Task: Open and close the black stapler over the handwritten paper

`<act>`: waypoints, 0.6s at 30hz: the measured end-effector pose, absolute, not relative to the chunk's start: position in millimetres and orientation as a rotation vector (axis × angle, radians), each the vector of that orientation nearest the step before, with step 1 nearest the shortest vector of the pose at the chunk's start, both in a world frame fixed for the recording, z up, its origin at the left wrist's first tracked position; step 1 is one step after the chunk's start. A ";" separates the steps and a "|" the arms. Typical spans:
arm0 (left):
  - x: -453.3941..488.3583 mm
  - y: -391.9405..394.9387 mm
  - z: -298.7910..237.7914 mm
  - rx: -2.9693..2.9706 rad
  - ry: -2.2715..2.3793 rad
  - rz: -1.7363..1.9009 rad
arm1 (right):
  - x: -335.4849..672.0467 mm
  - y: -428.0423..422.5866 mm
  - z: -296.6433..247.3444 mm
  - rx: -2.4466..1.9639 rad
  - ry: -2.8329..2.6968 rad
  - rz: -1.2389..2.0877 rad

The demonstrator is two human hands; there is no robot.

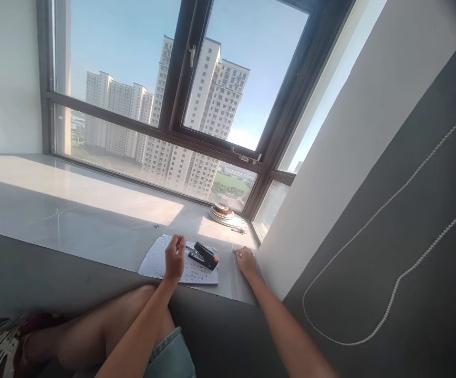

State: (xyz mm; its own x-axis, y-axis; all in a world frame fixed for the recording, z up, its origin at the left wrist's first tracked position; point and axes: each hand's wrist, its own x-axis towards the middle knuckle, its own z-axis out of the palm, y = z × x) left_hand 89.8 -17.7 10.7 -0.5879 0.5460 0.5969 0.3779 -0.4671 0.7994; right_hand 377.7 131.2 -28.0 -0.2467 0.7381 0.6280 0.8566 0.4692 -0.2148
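Observation:
A black stapler (206, 257) with an orange-red spot at its back end lies on an open notebook (153, 262) with handwritten pages. Its upper arm stands apart from its base. My left hand (176, 258) is closed over the notebook, at the stapler's front, where a thin dark part of the stapler reaches into my fingers. To the right of the notebook, my right hand (246, 261) rests low over the sill with fingers pinched together. Something tiny and greyish shows at its fingertips, too small to name.
Stacked round coils or plates (224, 212) stand in the window corner, with small bits beside them. Two tiny dark pieces (156, 226) lie left of the notebook on the pale sill (94, 220). A beaded blind cord (354, 344) hangs at right. My bent leg is below the edge.

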 end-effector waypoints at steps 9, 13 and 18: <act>-31.4 73.5 22.0 1.595 2.389 1.234 | 366.4 126.3 -28.6 -1.178 -2.144 -0.233; -63.1 91.8 9.2 1.725 2.373 0.959 | 365.8 126.1 -26.3 -1.194 -2.159 -0.170; -86.0 87.1 -0.6 1.914 2.346 0.752 | 364.8 125.8 -24.9 -1.253 -2.158 -0.128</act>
